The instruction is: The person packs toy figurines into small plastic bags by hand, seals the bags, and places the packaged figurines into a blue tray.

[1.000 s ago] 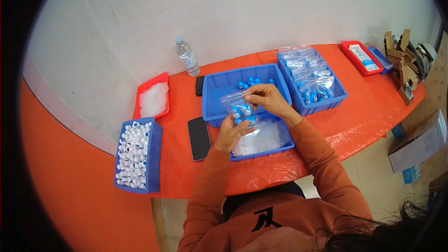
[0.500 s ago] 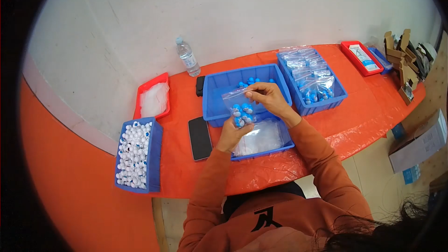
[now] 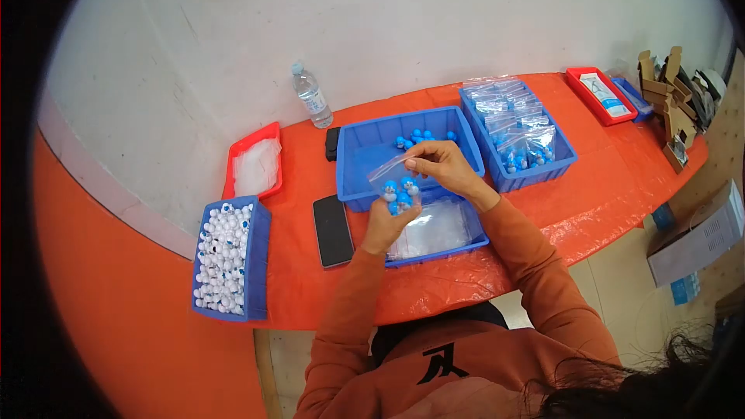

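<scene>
A clear zip bag [image 3: 386,176] with several small blue-and-white figurines [image 3: 403,199] inside is held up over the front of a blue bin [image 3: 361,200]. My left hand [image 3: 386,226] grips the bag's lower part from below. At the bag's top right corner, my right hand [image 3: 442,167] pinches the zip edge between thumb and fingers. More blue figurines [image 3: 419,135] lie at the back of the bin. Below my hands, flat clear bags [image 3: 434,231] fill a shallow blue tray [image 3: 479,242].
A blue bin [image 3: 535,179] of filled bags stands right. Left are a blue box [image 3: 258,264] of white figurines, a red tray [image 3: 233,157] with thin white sheets, a phone [image 3: 333,231] and a water bottle [image 3: 313,97]. Another red tray [image 3: 570,77] and cardboard boxes [image 3: 660,93] stand far right.
The bag has tilted, its zip edge now slanting down to the left. My right hand has shifted slightly left and down along the edge, and the figurines inside have moved.
</scene>
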A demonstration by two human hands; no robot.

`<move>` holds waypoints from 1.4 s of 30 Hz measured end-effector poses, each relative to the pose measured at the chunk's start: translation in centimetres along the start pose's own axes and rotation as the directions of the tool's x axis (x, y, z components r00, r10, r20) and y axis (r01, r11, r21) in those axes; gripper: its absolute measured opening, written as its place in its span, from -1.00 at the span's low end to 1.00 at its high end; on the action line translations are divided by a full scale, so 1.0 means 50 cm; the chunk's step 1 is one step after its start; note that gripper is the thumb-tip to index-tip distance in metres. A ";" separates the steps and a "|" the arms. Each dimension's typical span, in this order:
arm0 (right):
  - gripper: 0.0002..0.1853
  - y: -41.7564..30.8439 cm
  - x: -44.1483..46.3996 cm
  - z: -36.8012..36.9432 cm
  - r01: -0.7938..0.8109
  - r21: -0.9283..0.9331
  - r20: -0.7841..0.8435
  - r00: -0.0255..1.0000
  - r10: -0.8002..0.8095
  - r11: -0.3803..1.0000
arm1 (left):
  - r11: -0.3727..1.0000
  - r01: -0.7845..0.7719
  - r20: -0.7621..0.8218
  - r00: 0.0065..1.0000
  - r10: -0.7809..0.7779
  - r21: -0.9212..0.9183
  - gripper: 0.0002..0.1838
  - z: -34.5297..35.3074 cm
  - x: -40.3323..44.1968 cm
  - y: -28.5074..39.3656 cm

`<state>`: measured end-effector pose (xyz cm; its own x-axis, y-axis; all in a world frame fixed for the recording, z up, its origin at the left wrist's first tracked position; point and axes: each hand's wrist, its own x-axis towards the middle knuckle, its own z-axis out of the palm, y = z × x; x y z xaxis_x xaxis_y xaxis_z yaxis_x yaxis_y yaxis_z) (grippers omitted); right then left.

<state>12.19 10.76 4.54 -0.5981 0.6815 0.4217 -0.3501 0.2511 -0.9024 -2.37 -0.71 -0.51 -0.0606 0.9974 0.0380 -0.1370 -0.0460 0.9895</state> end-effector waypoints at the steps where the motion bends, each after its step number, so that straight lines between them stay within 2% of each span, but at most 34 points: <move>1: -0.91 -0.003 0.000 -0.002 -0.005 0.007 -0.008 1.000 0.006 1.000 | 0.996 -0.016 0.004 1.000 0.017 -0.084 -0.61 0.008 -0.001 0.004; 3: -0.91 -0.007 0.001 -0.003 -0.017 0.024 -0.019 1.000 0.018 1.000 | 0.967 -0.048 0.004 0.999 0.051 -0.248 -0.59 0.015 -0.003 0.009; 9: -0.91 -0.010 0.000 -0.001 -0.020 0.032 -0.015 1.000 0.020 0.999 | 0.974 0.036 0.031 0.999 -0.030 -0.224 -0.54 -0.001 0.000 0.002; 14: -0.91 -0.004 0.005 -0.006 -0.018 0.029 -0.054 0.998 0.019 0.999 | 0.955 -0.059 0.049 0.996 0.077 -0.290 -0.50 0.006 0.003 0.000; 18: -0.91 -0.009 0.004 -0.009 -0.039 0.048 -0.074 0.996 0.042 0.998 | 0.840 0.048 0.131 0.991 0.027 -0.540 -0.51 0.000 0.001 0.015; 19: -0.91 -0.011 0.004 -0.008 -0.039 0.049 -0.075 0.996 0.042 0.998 | 0.841 0.049 0.132 0.991 0.027 -0.539 -0.51 -0.002 0.001 0.013; 23: -0.91 -0.017 0.003 -0.002 -0.036 0.042 -0.046 0.998 0.038 0.998 | 0.950 0.000 0.094 0.995 0.031 -0.312 -0.49 -0.011 0.004 -0.006; 29: -0.87 -0.009 0.001 -0.007 -0.037 0.004 0.072 0.997 0.037 0.999 | 0.891 0.055 0.158 0.987 0.019 -0.451 -0.49 0.000 -0.004 0.030; 33: -0.81 -0.012 0.001 0.017 -0.058 -0.068 -0.112 0.992 0.051 0.996 | 0.787 0.084 0.074 0.996 -0.049 -0.611 -0.44 -0.009 0.010 0.009; 34: -0.81 -0.011 -0.001 0.017 -0.058 -0.068 -0.103 0.993 0.051 0.996 | 0.786 0.076 0.066 0.997 -0.045 -0.613 -0.44 -0.008 0.010 0.011; 38: -0.75 -0.002 -0.011 -0.006 -0.076 -0.426 0.124 0.982 0.142 0.902 | 0.769 -0.237 -0.107 0.971 0.216 -0.594 -0.36 0.006 0.011 0.027; 42: -0.74 -0.003 -0.017 0.019 -0.042 -0.432 0.121 0.987 0.104 0.901 | 0.779 -0.253 -0.090 0.965 0.248 -0.573 -0.32 0.002 0.018 0.008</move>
<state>12.07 9.47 4.41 -0.7139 0.6161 0.3329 0.0213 0.4942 -0.8691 -2.37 0.15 -0.08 -0.1811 0.9459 0.2693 -0.6583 -0.3200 0.6814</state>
